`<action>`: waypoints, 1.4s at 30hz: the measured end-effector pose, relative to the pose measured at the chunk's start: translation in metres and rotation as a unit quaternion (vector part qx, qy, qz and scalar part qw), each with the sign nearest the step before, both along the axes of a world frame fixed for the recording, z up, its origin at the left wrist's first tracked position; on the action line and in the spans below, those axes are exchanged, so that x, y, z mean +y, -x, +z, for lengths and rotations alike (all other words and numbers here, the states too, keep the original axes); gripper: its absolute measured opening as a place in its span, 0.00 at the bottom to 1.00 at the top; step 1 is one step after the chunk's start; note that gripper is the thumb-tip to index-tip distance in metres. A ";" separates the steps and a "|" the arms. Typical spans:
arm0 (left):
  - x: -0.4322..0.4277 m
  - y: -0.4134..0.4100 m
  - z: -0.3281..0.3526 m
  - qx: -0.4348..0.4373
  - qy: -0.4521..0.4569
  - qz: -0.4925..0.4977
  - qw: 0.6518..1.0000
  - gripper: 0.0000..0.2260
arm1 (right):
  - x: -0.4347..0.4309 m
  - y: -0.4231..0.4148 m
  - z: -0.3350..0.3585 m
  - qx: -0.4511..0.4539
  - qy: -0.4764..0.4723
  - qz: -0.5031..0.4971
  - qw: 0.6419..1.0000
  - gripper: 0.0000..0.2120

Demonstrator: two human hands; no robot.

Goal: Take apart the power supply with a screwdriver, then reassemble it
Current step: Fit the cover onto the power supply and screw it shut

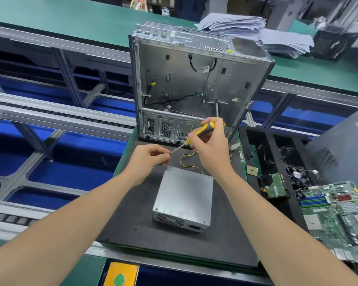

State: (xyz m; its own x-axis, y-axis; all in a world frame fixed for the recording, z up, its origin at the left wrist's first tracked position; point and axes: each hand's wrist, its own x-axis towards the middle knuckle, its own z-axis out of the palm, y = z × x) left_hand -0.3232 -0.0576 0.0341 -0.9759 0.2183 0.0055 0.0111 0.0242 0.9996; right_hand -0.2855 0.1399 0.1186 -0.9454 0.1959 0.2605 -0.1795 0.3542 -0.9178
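Rails of a grey conveyor frame [56, 114] fill the left side, blue below them, with their far ends cut off by the edge of the view. Further right, the left hand [147, 159] is pinched shut at the tip of the screwdriver [194, 135] — whatever small thing sits between the fingertips is too tiny to make out. The right hand [211, 145] is wrapped around the yellow-and-black handle, holding the shaft slanted down toward the left hand. Below both hands, the power supply [184, 200] lies flat on a dark foam mat [132, 219], its vent grille facing the camera; its yellow and black wires [187, 162] run behind the right wrist and are partly hidden. Behind stands an open computer case [194, 79], upright. At far right a motherboard [335, 215] lies cut off by the frame — beside it a black tray [267, 145] of blurred parts.
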 end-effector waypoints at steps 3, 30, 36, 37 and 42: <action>0.002 0.000 -0.003 -0.008 -0.015 -0.001 1.000 0.05 | 0.000 0.001 -0.001 0.002 -0.006 0.002 1.000 0.15; 0.007 -0.006 -0.019 -0.015 0.110 0.024 0.994 0.09 | -0.001 0.013 -0.013 0.005 -0.178 0.122 0.976 0.17; 0.007 -0.008 -0.020 -0.069 0.079 0.003 0.994 0.08 | -0.001 0.017 -0.013 -0.005 -0.211 0.133 0.968 0.17; 0.007 -0.008 -0.021 -0.076 0.076 -0.001 0.994 0.08 | -0.002 0.017 -0.012 -0.007 -0.215 0.136 0.967 0.17; 0.002 -0.010 -0.021 -0.101 0.037 -0.027 0.994 0.11 | -0.004 0.017 -0.008 -0.024 -0.222 0.158 0.962 0.17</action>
State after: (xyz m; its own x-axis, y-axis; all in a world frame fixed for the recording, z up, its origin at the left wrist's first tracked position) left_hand -0.3130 -0.0553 0.0134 -0.9425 0.2625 -0.2069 -0.1857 0.1033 0.9772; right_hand -0.3026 0.1362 0.1102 -0.9523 -0.2241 0.2070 -0.3042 0.6471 -0.6991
